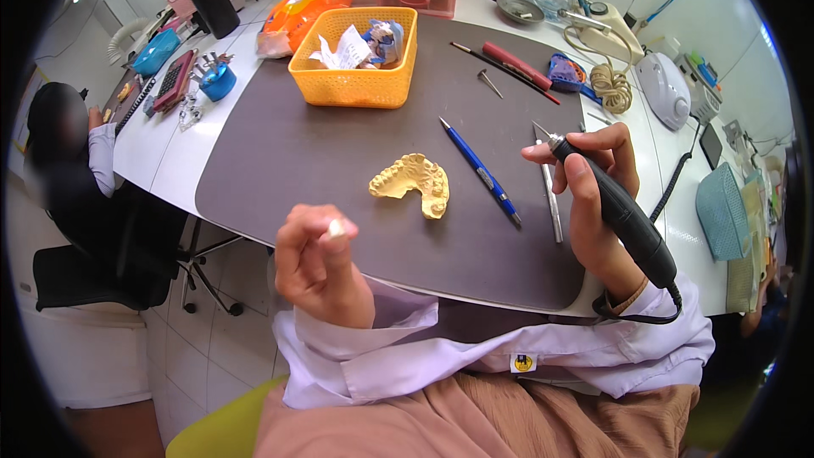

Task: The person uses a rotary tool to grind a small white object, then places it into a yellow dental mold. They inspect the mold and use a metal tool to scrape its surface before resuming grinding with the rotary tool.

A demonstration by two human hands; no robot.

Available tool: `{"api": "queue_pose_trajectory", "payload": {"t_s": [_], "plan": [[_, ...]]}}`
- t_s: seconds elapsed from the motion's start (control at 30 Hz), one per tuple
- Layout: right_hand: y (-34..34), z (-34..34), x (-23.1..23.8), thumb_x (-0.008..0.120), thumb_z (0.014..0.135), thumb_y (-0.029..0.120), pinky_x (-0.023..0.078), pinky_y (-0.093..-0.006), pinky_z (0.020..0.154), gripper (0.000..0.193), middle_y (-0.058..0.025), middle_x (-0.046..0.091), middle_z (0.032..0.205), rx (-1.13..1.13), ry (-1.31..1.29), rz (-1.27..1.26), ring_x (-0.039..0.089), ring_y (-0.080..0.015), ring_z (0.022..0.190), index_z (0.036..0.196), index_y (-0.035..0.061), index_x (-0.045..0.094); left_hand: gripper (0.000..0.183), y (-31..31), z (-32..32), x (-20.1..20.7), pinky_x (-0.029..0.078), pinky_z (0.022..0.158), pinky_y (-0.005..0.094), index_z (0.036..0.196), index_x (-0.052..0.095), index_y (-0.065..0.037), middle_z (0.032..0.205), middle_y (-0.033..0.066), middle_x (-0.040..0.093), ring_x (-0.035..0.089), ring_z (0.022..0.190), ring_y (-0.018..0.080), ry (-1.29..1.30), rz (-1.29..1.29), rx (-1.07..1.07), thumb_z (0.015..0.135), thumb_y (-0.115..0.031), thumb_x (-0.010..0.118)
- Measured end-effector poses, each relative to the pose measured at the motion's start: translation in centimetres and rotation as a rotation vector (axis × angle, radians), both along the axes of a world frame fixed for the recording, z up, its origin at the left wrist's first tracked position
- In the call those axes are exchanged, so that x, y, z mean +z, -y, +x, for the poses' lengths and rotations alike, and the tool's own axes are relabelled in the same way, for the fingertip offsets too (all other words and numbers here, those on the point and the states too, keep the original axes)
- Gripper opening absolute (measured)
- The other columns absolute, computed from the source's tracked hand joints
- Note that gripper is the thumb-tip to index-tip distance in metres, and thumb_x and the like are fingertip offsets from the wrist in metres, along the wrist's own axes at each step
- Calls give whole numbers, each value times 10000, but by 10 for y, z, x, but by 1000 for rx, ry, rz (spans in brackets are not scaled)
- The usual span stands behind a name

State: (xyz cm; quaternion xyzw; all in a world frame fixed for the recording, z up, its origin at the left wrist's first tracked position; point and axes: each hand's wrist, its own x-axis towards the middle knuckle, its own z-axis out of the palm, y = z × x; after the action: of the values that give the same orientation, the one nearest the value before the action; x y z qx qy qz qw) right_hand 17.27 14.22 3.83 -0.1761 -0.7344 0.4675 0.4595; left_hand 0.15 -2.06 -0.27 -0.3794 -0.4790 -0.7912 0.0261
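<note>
Between the thumb and fingers of my left hand (320, 259) is a small whitish piece, tooth-like in size and colour (337, 227). My right hand (600, 203) grips a black rotary handpiece (626, 219) like a pen, its thin metal tip pointing up and left, apart from the small piece. A cord runs from the handpiece's lower end past my wrist. On the grey mat between my hands lies a yellow plaster dental model (414, 184), horseshoe-shaped with teeth. Right of it rests a blue mechanical pencil (481, 171), and a slim metal instrument (551, 203) lies partly behind my right fingers.
A yellow basket (352, 86) with crumpled paper stands at the mat's back. Brushes, a red tool (517, 65) and a blue object (566, 73) lie back right, near a white device (661, 91) and coiled cord. Another person (72, 153) sits at far left.
</note>
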Motion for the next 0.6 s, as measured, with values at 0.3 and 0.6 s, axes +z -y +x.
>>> {"api": "queue_pose_trajectory", "payload": {"t_s": [0.3,0.6], "plan": [[7,-5,0,566,935,187,470,-244,675,208,-87,588,815,41,57,-9,668,-191,901,1026,39,452,182,47,-10,8,303,674,254,884,503,-102,759,-12,416,343,702,80,8,63,269,984,-251,538],[-1,-7,-11,545,942,184,443,-228,664,178,-130,676,899,16,46,4,568,-87,736,1030,60,453,160,64,-11,-4,344,648,248,880,498,-75,748,4,459,386,709,110,-46,31,342,930,-191,596]]}}
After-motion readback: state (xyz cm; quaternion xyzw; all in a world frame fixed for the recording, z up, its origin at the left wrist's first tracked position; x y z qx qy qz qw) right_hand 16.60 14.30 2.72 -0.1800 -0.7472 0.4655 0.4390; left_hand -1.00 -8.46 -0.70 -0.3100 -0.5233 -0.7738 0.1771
